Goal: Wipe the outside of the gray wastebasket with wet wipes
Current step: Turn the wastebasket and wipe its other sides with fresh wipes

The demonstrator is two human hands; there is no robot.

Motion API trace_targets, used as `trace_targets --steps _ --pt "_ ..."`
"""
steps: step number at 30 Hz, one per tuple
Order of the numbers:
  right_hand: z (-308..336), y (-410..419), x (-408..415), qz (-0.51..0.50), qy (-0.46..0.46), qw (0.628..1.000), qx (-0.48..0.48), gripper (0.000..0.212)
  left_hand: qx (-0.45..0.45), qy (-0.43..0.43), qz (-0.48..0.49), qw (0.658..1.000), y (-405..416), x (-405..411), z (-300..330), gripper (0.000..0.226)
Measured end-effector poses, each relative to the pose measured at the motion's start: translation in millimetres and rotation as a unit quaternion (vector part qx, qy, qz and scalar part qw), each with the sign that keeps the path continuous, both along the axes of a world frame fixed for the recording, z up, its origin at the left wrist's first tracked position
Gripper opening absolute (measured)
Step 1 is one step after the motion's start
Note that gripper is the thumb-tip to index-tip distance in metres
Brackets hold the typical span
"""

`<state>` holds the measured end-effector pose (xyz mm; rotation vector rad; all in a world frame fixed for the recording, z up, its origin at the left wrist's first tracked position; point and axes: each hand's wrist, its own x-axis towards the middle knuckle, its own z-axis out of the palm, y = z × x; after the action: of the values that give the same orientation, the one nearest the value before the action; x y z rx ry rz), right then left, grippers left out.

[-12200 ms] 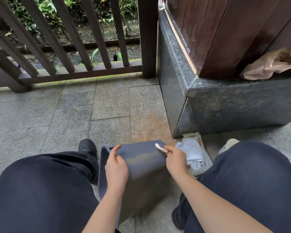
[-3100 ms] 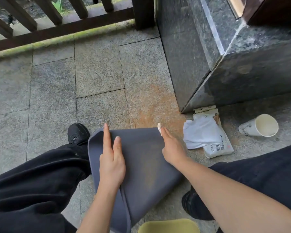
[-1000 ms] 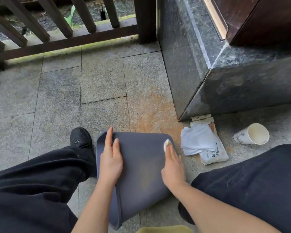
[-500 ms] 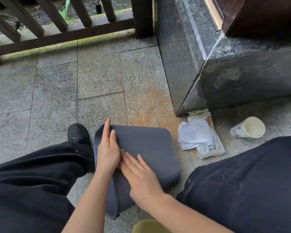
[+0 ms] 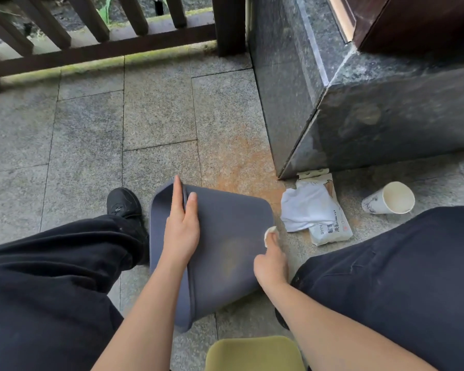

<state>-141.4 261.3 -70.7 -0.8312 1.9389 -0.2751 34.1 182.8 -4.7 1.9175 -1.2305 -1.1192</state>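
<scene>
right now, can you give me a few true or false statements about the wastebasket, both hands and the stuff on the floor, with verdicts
1. The gray wastebasket stands upright on the floor. False: it is tipped over between the person's knees.
2. The left hand rests on the wastebasket with straight fingers. True.
3. The right hand is empty. False: it presses a white wet wipe to the wastebasket's right edge.
4. The paper cup lies on its side. True.
5. The wet wipe pack sits on the stone ledge. False: it lies on the floor.
</scene>
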Motion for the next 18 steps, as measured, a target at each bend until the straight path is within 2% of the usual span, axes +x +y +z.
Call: trace_targets --steps 3,6,10,12,14,16,18 --pt "30.2 7.1 31.5 0.114 -0.018 0.985 -0.126 0.087 0.028 0.04 0.013 0.999 5.5 -4.1 1.6 0.066" --pt "54.2 28.4 65.8 0.195 -0.068 0.944 -0.255 0.084 0.035 0.068 0.037 0.996 7.0 -2.9 4.5 0.069" --pt "58.2 34.3 68.0 0.238 -0.095 0.918 -0.304 0.075 0.018 0.076 0.041 0.996 17.1 -10.2 15.5 0.068" --pt "47.8 32.3 53.1 0.233 -0.088 0.926 -0.283 0.087 0.007 0.066 0.029 0.997 30.5 -20.3 23.8 0.065" --pt "33.4 31.2 35.0 0.168 -0.06 0.964 -0.197 0.098 0.02 0.033 0.013 0.999 51.6 -32.0 29.8 0.064" --pt "22.0 29.9 16.6 0.091 -0.028 0.992 -0.086 0.096 0.016 -0.001 0.005 1.0 78.0 -43.8 31.4 0.065" --pt "13.7 28.7 2.0 0.04 -0.028 0.999 -0.014 0.088 0.003 -0.021 -0.006 1.0 102.1 -53.6 30.3 0.066"
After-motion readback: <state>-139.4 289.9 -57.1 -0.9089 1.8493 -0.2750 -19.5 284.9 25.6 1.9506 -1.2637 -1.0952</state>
